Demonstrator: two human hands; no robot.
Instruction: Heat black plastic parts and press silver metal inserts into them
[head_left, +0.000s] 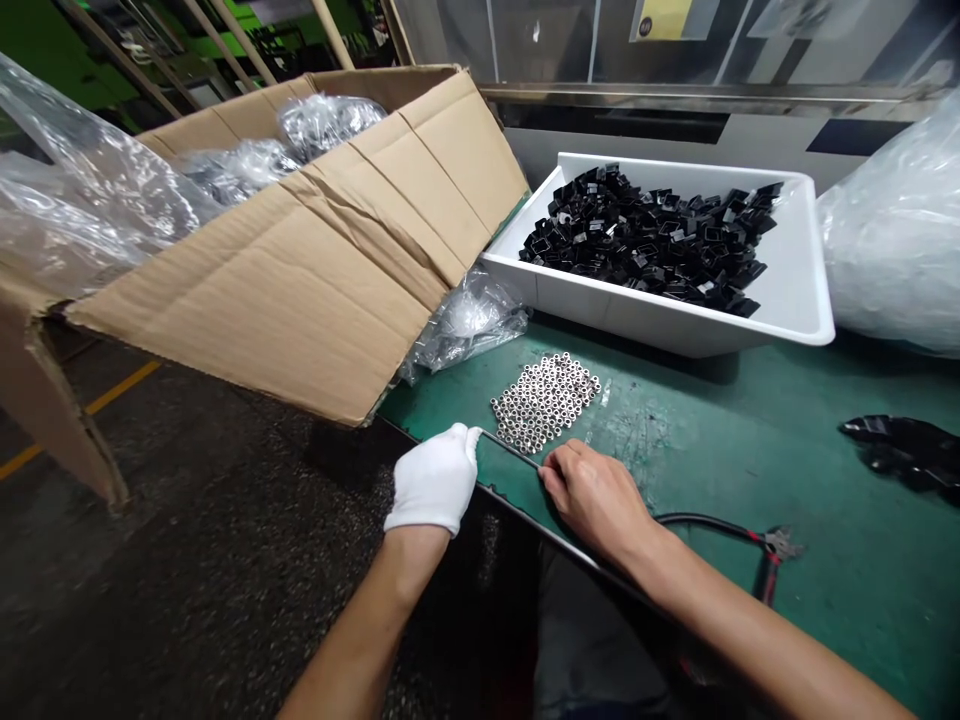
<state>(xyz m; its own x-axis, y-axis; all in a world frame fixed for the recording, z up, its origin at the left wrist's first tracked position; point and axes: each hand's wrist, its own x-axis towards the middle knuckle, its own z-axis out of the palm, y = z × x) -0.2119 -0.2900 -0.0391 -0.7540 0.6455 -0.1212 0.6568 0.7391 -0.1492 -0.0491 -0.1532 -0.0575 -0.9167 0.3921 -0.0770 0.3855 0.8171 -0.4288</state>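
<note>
A thin dark rod [510, 449] spans the gap between my two hands, just above the near edge of the green tabletop. My left hand [435, 478], in a white glove, is closed on the rod's left end. Bare and closed on the other end is my right hand [596, 490], resting near the table edge. Right behind the rod lies a flat pile of small silvery metal nuts [546, 400], ring-like in shape. Both ends of the rod are hidden by my fingers.
Cutting pliers [776, 545] with black-and-red handles lie beside my right forearm. A white tub [615, 308] of black plastic parts [652, 240] stands behind the nuts. Leftward, a cardboard box [300, 270] holds clear plastic bags. Black pieces [904, 450] and a large plastic bag [896, 235] are at right.
</note>
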